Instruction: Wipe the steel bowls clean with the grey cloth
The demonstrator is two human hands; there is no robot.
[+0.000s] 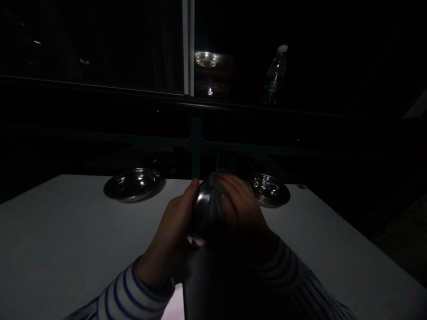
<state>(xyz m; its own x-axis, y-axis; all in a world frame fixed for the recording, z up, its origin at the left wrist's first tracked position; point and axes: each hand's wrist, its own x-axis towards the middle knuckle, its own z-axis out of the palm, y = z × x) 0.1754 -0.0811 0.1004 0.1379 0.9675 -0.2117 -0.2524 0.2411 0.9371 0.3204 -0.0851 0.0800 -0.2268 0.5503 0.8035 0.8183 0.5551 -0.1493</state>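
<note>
One white tabletop [73,240] was the biggest thing, and it was dark all around it. Past it, one pale post [188,44] stood up tall. Two stripy sleeves came in from the near side, the left sleeve [123,289] and the right sleeve [283,271]. Out of them came two hands. The left hand [178,213] had its grip pressed on one side of a bowl, thumb up high. The right hand [243,202] had its grip bent over the other side, fingers pressing a grey rag on it. One shiny dish [133,184] sat at the back left. One shiny pile of dishes [268,189] sat at the back right, too dark to count. The one bowl [205,209] was in the middle, tipped, between the two hands. I could not tell if it touched the tabletop. One bottle [275,75] leaned a bit, past the tabletop. One round lamp [206,59] glowed far off. Smallest were the one rag [216,184] and the bottle's one white cap [283,48].
</note>
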